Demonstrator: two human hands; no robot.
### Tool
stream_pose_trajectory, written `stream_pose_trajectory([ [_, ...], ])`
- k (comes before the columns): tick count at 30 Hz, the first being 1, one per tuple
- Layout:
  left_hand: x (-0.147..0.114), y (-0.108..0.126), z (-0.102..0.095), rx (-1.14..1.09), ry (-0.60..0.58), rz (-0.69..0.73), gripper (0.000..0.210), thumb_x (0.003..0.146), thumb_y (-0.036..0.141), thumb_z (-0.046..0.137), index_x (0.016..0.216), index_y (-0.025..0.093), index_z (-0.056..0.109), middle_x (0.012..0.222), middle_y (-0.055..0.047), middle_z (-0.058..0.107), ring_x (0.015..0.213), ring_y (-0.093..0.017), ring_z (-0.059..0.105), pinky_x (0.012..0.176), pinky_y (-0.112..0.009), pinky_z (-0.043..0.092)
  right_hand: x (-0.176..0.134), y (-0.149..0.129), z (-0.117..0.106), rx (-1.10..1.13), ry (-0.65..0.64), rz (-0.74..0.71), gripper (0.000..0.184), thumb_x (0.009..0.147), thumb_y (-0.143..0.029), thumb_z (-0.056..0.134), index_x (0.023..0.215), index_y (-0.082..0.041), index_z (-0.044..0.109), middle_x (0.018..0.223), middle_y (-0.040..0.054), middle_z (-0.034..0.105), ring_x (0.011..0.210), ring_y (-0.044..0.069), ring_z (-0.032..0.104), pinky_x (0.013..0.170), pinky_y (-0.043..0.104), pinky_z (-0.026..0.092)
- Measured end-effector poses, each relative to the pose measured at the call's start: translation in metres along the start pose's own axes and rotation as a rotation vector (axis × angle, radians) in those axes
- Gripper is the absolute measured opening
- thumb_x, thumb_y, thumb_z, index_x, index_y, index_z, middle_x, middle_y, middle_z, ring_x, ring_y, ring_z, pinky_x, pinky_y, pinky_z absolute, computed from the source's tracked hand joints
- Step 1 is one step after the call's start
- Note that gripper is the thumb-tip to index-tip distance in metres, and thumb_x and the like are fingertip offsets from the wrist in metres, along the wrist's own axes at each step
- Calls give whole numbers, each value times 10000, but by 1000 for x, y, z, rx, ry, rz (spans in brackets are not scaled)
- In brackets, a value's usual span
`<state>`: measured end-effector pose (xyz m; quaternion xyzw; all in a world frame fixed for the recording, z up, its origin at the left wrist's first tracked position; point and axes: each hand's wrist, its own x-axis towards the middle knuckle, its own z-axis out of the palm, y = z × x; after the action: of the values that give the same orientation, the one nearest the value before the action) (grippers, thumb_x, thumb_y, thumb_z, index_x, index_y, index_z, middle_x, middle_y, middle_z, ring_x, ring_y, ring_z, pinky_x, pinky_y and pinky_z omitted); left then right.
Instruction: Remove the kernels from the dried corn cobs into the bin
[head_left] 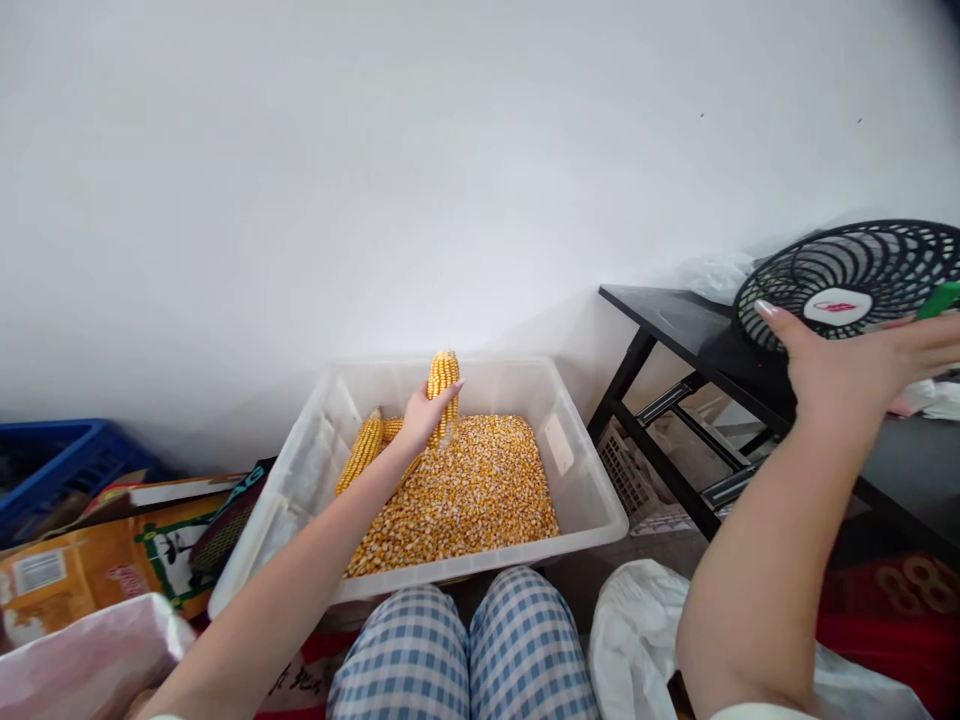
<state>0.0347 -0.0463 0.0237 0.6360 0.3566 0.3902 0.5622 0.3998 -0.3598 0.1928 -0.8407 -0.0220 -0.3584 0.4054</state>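
My left hand (424, 413) is wrapped round a yellow corn cob (443, 380), which it holds upright over a clear plastic bin (589, 500). Loose corn kernels (480, 490) cover the bin's floor. More whole cobs (361, 450) lie at the bin's left side, partly behind my left wrist. Off to the right, my right hand (847, 365) is stretched out in front of a black fan (900, 265), thumb apart from the fingers. Just above those fingers, at the picture's edge, is a green object (939, 298), cut off from view. Whether the fingers touch it I cannot tell.
A black table (675, 320) with a folding frame stands right of the bin. White plastic bags (637, 625) lie below it. To the left are a blue crate (56, 460) and an orange box (82, 575). A white wall (450, 180) rises behind the bin.
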Motion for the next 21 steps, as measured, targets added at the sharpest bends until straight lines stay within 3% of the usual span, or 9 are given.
stream_pose_trajectory([
  [2, 0, 1, 0, -6, 11, 1, 648, 552, 559, 671, 1033, 131, 600, 933, -99, 649, 838, -236, 598, 705, -300, 448, -9, -15, -4, 9, -14, 48, 1546, 265, -660, 727, 1353, 47, -115, 1339, 323, -220, 1273, 364, -233, 1013, 526, -102],
  [5, -1, 1, 0, -2, 9, 6, 644, 562, 560, 663, 1035, 128, 596, 935, -101, 648, 839, -235, 597, 702, -298, 446, -18, -33, -11, -50, -131, 124, 1555, 270, -574, 786, 1348, 58, -139, 1340, 317, -238, 1268, 364, -252, 1005, 497, -153],
  [11, 0, -2, 0, -5, -3, 4, 643, 554, 562, 666, 1018, 123, 601, 934, -105, 648, 835, -233, 596, 683, -286, 444, -22, -54, -22, -133, -228, 207, 1526, 320, -481, 822, 1348, 48, -174, 1362, 289, -236, 1294, 317, -235, 1036, 426, -147],
  [16, -1, -2, 2, -14, -7, 17, 644, 544, 567, 670, 1005, 122, 607, 929, -102, 647, 826, -228, 595, 693, -289, 442, -34, -58, -35, -73, -264, 192, 1519, 335, -456, 830, 1340, 73, -180, 1376, 261, -233, 1306, 296, -226, 1058, 370, -144],
  [19, -2, 0, 2, -21, -13, 3, 633, 537, 558, 679, 997, 128, 610, 932, -97, 648, 825, -228, 596, 696, -290, 442, -34, -45, -31, 1, -256, 177, 1526, 324, -463, 831, 1336, 89, -169, 1387, 287, -168, 1328, 292, -154, 1090, 354, -55],
  [21, -3, 2, 1, -23, -9, -18, 630, 530, 552, 686, 991, 130, 611, 923, -94, 650, 802, -223, 598, 687, -289, 443, -31, -32, -27, 71, -182, 92, 1488, 366, -524, 796, 1337, 100, -142, 1377, 347, -22, 1345, 282, 20, 1083, 350, 124],
])
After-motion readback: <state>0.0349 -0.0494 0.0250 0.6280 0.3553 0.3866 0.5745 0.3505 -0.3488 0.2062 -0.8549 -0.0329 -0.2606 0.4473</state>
